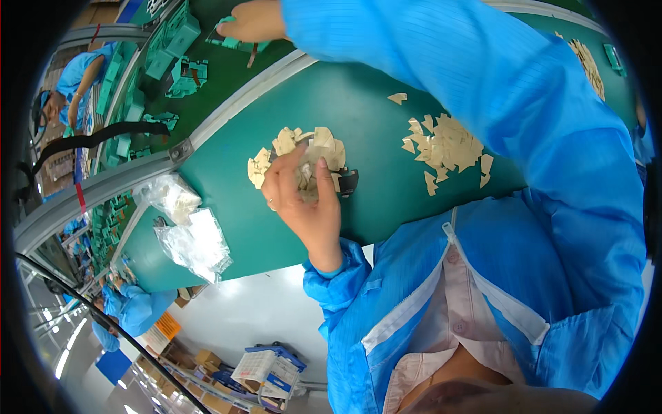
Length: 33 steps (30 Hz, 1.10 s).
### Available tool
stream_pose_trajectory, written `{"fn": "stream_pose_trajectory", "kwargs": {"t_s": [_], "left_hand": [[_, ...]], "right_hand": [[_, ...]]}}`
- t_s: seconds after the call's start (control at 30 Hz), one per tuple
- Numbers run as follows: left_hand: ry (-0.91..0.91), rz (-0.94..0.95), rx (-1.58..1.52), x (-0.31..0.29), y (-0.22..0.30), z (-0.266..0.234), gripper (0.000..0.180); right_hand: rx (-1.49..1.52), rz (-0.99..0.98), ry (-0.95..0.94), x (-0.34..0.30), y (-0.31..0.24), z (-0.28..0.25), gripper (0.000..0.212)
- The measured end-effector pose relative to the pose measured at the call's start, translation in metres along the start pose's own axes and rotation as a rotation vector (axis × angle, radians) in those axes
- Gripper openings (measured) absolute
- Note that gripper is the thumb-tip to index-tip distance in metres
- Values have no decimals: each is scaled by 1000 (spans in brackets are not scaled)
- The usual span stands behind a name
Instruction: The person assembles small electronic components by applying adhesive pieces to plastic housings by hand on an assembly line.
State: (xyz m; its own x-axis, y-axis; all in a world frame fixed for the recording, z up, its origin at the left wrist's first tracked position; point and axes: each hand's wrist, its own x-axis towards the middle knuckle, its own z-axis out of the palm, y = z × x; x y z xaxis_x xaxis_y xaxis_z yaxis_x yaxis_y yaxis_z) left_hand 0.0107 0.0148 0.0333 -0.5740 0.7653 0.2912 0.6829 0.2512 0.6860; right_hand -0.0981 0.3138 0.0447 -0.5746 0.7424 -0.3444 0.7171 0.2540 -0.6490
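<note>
My left hand (301, 196) rests over a pile of cream, angular flat pieces (284, 142) on the green work surface. Its fingers are curved, with a gap between thumb and forefinger. Whitish, partly see-through material shows in that gap; whether the fingers touch it I cannot tell. A small dark piece (349, 182) pokes out beside the thumb. Stretched across to the far left, my right arm ends at my right hand (254, 21), closed on a teal plastic part (238, 44) over the conveyor belt. A thin brownish strip (252, 55) hangs below that part.
A second cream pile (448, 143) lies right of the middle, under my right sleeve. Clear plastic bags (195, 238) sit at the left. A metal rail (241, 96) divides the work surface from the belt, where more teal parts (186, 76) stand. Co-workers (83, 79) are beyond it.
</note>
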Motion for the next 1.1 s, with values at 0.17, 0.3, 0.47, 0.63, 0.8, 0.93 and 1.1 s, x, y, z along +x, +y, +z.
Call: {"fn": "stream_pose_trajectory", "kwargs": {"t_s": [0.17,0.3,0.47,0.63,0.8,0.93,1.1], "left_hand": [[-91,11,241,-7,-13,-15,30],[-80,73,410,-5,-8,0,32],[-71,72,421,1,-5,18,28],[2,121,267,-3,23,27,24],[-47,385,114,-13,86,36,34],[-229,165,-350,-25,114,51,43],[-449,-430,-1022,-33,111,69,27]], "right_hand": [[-53,-273,256,-1,3,22,45],[-77,-517,529,-28,50,13,53],[184,-836,69,-226,91,-62,42],[309,-757,-49,-303,157,-75,30],[878,-267,-393,-306,199,-64,36],[1132,-254,-392,-315,218,-65,37],[900,-414,-219,-323,237,-76,22]]}}
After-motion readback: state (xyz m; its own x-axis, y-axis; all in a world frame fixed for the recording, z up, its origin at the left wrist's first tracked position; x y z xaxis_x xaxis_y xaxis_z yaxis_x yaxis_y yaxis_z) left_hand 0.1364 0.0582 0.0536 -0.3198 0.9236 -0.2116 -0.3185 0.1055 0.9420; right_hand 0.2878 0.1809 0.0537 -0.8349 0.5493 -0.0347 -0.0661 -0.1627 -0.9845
